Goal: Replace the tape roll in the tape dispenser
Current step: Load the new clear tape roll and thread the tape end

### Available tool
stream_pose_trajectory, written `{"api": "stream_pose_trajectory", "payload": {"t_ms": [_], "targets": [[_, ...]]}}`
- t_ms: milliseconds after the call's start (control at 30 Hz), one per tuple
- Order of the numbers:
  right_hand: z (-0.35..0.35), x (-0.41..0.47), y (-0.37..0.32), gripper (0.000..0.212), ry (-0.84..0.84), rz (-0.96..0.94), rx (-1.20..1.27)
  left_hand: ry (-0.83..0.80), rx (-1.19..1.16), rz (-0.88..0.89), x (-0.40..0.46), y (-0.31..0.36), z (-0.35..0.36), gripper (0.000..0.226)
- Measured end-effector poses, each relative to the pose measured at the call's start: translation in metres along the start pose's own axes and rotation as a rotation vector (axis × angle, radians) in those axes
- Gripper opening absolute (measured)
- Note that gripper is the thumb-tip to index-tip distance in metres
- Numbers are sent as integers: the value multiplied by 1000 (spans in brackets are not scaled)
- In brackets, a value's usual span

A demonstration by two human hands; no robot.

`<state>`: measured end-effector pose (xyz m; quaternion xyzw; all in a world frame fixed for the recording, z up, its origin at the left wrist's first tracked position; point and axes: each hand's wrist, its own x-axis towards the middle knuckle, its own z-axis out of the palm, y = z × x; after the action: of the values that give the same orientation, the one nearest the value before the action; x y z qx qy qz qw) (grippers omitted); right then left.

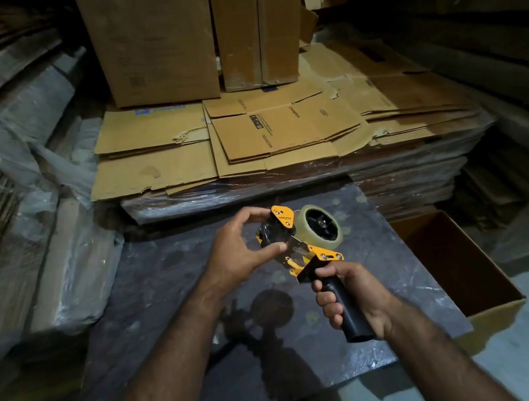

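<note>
Dispenser [302,249] head up-left, handle w/ right hand [347,294].

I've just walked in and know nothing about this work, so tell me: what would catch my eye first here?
The yellow and black tape dispenser, held up in the middle over a dark table, with a clear tape roll on its wheel. The right hand grips its black handle, while the left hand holds its front end. Behind lie flattened cardboard sheets, and an open box sits at the right.
</note>
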<state>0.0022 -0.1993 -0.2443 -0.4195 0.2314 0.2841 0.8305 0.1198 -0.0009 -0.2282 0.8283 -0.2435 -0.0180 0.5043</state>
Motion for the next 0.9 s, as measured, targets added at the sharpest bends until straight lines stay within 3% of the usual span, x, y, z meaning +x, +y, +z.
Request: {"api": "stream_pose_trajectory", "payload": {"t_ms": [167, 300, 433, 633, 800, 900], "targets": [[-2, -4, 0, 20, 3, 13, -15, -52, -109, -62, -2, -5, -3, 59], [-9, -8, 0, 18, 11, -14, -16, -145, -334, -142, -3, -3, -3, 55], [-15, -10, 2, 14, 85, -101, -117, -21, -468, -300, -2, 0, 7, 54], [-31, -15, 3, 4, 367, -390, -436, 146, -560, -402, -5, -3, 23, 43], [-43, -13, 5, 10, 588, -452, -785, 230, -588, -453, -7, -8, 33, 43], [-50, -10, 10, 32, 773, -428, -1094, 175, -579, -471, -11, -13, 37, 45]]}}
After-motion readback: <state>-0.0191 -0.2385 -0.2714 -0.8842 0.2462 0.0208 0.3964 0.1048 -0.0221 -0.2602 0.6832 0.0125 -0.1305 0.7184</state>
